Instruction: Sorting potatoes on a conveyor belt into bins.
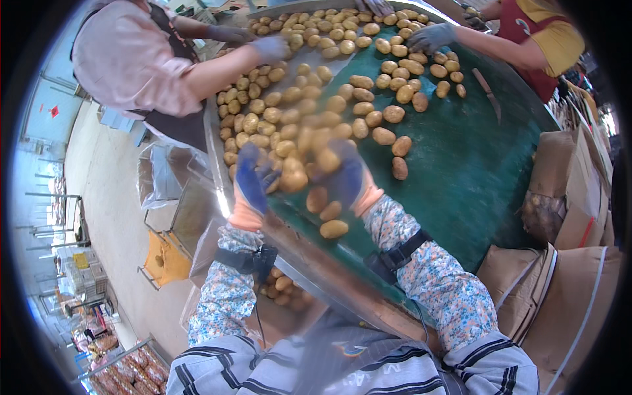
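Note:
My left hand (250, 173), in a blue-coated work glove with an orange cuff, is at the near left edge of a heap of potatoes (250, 123). Its fingers are apart, and a large potato (294, 175) lies just right of them. My right hand (349, 170), gloved alike, is blurred. A blurred potato (328, 161) is against its inner side; whether the hand grips it cannot be told. Between my hands several potatoes are smeared by motion. Nearer me, a few potatoes, one at the front (334, 229), rest on the green table surface (454, 163).
A knife (486, 94) lies at the far right of the table. A co-worker's gloved hand (269, 49) reaches in from the left, another gloved hand (432, 38) from the right. Cardboard cartons (563, 306) stand at right. More potatoes (284, 286) sit below the near edge.

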Action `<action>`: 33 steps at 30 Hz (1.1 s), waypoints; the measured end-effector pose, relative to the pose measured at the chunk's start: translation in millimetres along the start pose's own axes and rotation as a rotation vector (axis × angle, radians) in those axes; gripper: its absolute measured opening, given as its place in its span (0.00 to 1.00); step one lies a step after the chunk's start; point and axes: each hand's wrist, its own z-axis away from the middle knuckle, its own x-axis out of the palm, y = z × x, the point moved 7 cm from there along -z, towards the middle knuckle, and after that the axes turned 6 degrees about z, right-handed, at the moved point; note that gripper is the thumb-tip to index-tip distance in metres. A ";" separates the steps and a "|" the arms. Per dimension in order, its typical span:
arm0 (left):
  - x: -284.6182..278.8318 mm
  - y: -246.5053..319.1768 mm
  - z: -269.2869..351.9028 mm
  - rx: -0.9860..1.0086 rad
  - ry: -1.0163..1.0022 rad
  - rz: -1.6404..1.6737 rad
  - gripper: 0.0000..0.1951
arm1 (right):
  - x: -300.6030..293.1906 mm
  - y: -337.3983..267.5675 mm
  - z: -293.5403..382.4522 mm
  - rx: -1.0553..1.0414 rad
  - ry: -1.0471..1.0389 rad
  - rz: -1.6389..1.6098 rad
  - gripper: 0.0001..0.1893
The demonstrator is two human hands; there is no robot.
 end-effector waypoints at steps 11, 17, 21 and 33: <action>62.7 -87.9 18.6 0.645 -0.982 -2.032 0.31 | -183.1 -63.4 40.9 -0.408 0.509 0.969 0.30; 72.9 -24.8 -63.4 0.809 -0.148 -1.840 0.27 | -33.6 -56.5 5.3 0.005 0.060 0.286 0.43; 164.1 -80.5 31.6 0.730 -0.860 -1.749 0.20 | -64.0 -118.3 26.8 -0.299 0.253 0.544 0.28; 172.3 -87.8 -97.3 0.993 -0.662 -1.827 0.17 | -241.4 -124.0 121.0 -0.411 0.842 2.033 0.31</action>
